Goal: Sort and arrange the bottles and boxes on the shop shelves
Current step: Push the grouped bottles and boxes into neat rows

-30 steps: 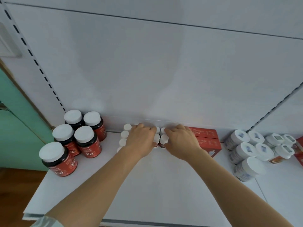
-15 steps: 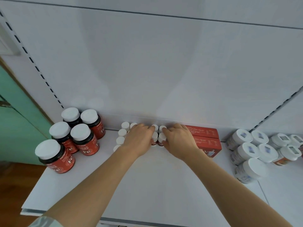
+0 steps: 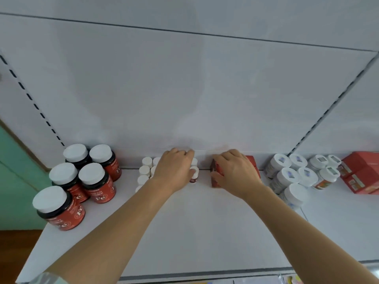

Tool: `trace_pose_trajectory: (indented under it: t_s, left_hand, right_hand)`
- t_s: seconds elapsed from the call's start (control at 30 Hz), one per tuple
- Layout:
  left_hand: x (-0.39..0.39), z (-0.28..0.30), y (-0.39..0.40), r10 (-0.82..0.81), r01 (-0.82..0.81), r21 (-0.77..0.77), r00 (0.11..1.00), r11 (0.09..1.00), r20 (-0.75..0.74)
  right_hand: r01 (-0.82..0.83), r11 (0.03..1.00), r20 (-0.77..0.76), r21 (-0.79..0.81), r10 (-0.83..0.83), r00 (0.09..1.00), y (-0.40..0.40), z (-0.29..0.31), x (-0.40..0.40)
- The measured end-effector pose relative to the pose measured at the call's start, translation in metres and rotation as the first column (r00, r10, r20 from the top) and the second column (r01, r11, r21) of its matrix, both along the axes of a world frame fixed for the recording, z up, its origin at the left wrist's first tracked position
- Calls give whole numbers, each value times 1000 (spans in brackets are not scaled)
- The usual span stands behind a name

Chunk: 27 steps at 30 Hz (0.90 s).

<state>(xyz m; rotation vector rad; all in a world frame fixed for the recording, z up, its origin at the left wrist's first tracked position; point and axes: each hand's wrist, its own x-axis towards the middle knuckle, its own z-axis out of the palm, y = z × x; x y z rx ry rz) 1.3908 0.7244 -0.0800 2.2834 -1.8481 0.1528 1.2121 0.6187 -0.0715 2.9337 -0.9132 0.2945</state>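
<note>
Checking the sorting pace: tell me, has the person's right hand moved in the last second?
Yes. The right hand left the small white-capped bottles and shifted right, now on the flat red boxes.
</note>
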Motion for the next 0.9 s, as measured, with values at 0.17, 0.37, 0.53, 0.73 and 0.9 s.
trace_pose_trajectory:
  t_s: [0.17, 0.37, 0.53, 0.73, 0.9]
  left_hand:
    - [-41, 6, -14, -95, 92, -41, 991, 995, -91]
    - [-75, -5, -32, -63, 69, 53, 992, 996, -112]
    - [-89, -9, -46, 59, -54, 140, 998, 989, -35]
    - [-100, -13, -54, 146, -141, 153, 989, 978, -18]
    - [-102, -13, -54, 175, -163, 137, 982, 977, -74]
  right_hand:
    - [144, 989, -76, 41, -140, 987, -9, 10, -48]
    - [218, 976, -162, 10, -213, 964, -32, 9, -77]
    - [138, 990, -260, 8, -131, 956, -49, -1, -81]
    - [56, 997, -227, 49, -44, 973, -70, -8, -85]
    - [10, 998, -182, 65, 2, 983, -74, -10, -86]
